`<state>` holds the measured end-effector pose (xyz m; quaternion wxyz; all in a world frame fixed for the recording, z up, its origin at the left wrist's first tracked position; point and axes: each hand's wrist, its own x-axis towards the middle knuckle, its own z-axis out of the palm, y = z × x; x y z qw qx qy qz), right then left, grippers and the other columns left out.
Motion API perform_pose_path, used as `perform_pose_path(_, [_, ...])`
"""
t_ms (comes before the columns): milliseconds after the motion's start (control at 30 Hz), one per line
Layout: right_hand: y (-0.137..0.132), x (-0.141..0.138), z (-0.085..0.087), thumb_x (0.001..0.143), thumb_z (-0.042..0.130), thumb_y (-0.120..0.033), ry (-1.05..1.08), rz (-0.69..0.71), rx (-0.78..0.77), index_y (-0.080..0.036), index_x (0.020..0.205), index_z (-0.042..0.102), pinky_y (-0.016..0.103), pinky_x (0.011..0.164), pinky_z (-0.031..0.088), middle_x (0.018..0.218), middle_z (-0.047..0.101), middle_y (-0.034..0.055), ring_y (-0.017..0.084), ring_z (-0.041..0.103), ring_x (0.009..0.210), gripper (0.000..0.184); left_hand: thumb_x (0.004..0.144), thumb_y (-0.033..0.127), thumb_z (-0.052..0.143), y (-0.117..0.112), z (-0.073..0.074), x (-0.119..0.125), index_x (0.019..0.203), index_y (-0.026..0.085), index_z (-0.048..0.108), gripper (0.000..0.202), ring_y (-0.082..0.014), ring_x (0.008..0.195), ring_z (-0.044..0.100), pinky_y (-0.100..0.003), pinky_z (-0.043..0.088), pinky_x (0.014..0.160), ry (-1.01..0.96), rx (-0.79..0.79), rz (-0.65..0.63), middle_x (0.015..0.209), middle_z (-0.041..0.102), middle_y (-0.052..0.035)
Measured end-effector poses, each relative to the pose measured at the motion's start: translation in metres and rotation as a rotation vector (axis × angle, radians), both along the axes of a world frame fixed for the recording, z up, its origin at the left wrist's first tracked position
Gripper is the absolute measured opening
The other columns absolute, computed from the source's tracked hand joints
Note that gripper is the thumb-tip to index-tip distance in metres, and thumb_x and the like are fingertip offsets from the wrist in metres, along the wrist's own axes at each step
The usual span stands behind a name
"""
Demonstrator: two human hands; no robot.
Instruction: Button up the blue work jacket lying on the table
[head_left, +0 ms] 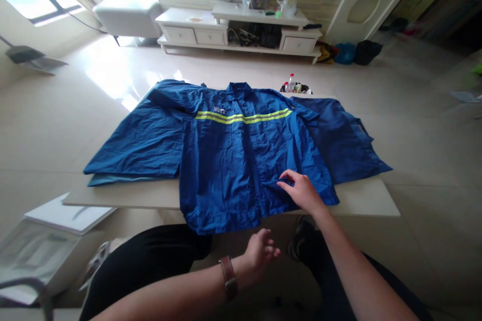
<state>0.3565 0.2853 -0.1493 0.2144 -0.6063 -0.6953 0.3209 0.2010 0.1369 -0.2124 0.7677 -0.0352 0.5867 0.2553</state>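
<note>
A blue work jacket (pixel 220 170) with a yellow-and-grey reflective stripe across its chest lies spread front up, collar at the far side. Its hem hangs over the table's near edge. My right hand (pixel 301 190) is over the lower right front, thumb and fingers pinched at a small crease in the cloth. Below the hem, in front of the table, my left hand (pixel 261 250) hovers with fingers loosely curled and apart, holding nothing. A watch with a brown strap (pixel 228 278) is on that wrist. More blue garments, one at left (pixel 139 140) and one at right (pixel 339 140), lie beside the jacket.
The pale table (pixel 365 199) carries the clothes. A white box (pixel 45 241) stands at the lower left. Beyond the table are a bin with bottles (pixel 295 87), a white TV cabinet (pixel 181 35) and a grey stool (pixel 128 15). My knees are close to the table.
</note>
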Motion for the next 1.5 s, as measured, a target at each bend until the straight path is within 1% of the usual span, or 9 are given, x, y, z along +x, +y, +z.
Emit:
perform_pose_path(67, [-0.001,-0.003,0.000,0.086,0.066,-0.042,0.014,0.016,-0.004,-0.020,0.093,0.069,0.027,0.072,0.043,0.079,0.068,0.0013,0.016,0.058,0.072,0.023,0.094,0.025,0.053,0.000,-0.008,-0.004,0.093,0.015,0.051,0.011,-0.0082,0.054,0.060,-0.021,0.049,0.061,0.082,0.018,0.223,0.074,0.057,0.0014])
perform_pose_path(233, [-0.004,-0.007,0.000,0.086,0.068,-0.041,-0.015,0.062,-0.026,-0.021,0.090,0.066,0.025,0.064,0.037,0.066,0.058,-0.0029,0.013,0.049,0.062,0.021,0.091,0.029,0.063,0.007,0.002,-0.015,0.090,0.016,0.051,0.018,-0.0095,0.055,0.062,-0.023,0.047,0.057,0.117,0.117,0.310,0.081,0.064,-0.0026])
perform_pose_path(300, [-0.003,-0.008,0.000,0.085,0.068,-0.041,-0.018,0.078,-0.033,-0.021,0.091,0.066,0.024,0.062,0.036,0.065,0.056,-0.0036,0.012,0.048,0.061,0.021,0.088,0.035,0.067,0.009,0.006,-0.015,0.083,0.015,0.053,0.025,-0.0111,0.054,0.061,-0.023,0.045,0.056,0.130,0.159,0.261,0.075,0.064,-0.0031])
perform_pose_path(467, [0.004,-0.009,0.005,0.082,0.071,-0.041,-0.035,0.132,-0.055,-0.020,0.083,0.068,0.024,0.064,0.037,0.066,0.060,-0.0024,0.012,0.049,0.063,0.021,0.073,0.066,0.072,0.023,0.006,-0.018,0.067,0.011,0.065,0.056,-0.0180,0.060,0.062,-0.029,0.046,0.066,0.157,0.420,-0.025,0.060,0.066,-0.0095])
perform_pose_path(633, [0.009,-0.015,0.005,0.081,0.073,-0.038,-0.035,0.159,-0.100,-0.020,0.078,0.068,0.024,0.066,0.038,0.071,0.064,-0.0020,0.012,0.052,0.067,0.019,0.063,0.077,0.070,0.040,0.005,-0.024,0.066,0.010,0.073,0.068,-0.0242,0.074,0.066,-0.037,0.049,0.081,0.240,0.351,0.041,0.075,0.074,-0.0164])
perform_pose_path(933, [0.013,-0.026,0.007,0.074,0.078,-0.037,0.057,0.156,-0.196,-0.018,0.074,0.071,0.024,0.063,0.039,0.067,0.064,-0.0012,0.012,0.053,0.066,0.021,0.055,0.076,0.076,0.049,0.027,-0.033,0.063,0.012,0.072,0.065,-0.0192,0.065,0.058,-0.032,0.044,0.069,0.410,0.347,-0.086,0.067,0.069,-0.0094])
perform_pose_path(1067, [0.009,-0.028,0.006,0.072,0.078,-0.039,0.193,0.190,-0.353,-0.017,0.082,0.073,0.023,0.063,0.043,0.071,0.068,0.0005,0.013,0.058,0.068,0.024,0.058,0.073,0.076,0.052,0.039,-0.035,0.061,0.012,0.072,0.062,-0.0159,0.060,0.051,-0.031,0.042,0.065,0.412,0.344,-0.132,0.059,0.064,-0.0055])
perform_pose_path(1167, [0.006,-0.030,0.005,0.073,0.074,-0.035,0.266,0.250,-0.451,-0.016,0.084,0.073,0.024,0.067,0.048,0.076,0.071,0.0025,0.014,0.063,0.071,0.023,0.061,0.070,0.077,0.054,0.045,-0.036,0.068,0.010,0.076,0.061,-0.0171,0.062,0.055,-0.030,0.044,0.066,0.392,0.361,-0.131,0.061,0.066,-0.0061])
perform_pose_path(1500, [0.004,-0.033,0.001,0.071,0.065,-0.020,0.220,0.362,-0.424,-0.015,0.084,0.078,0.022,0.067,0.050,0.079,0.074,0.0028,0.015,0.067,0.073,0.019,0.068,0.062,0.077,0.060,0.048,-0.036,0.064,0.011,0.074,0.051,-0.0188,0.064,0.057,-0.029,0.045,0.066,0.403,0.356,-0.167,0.056,0.063,-0.0058])
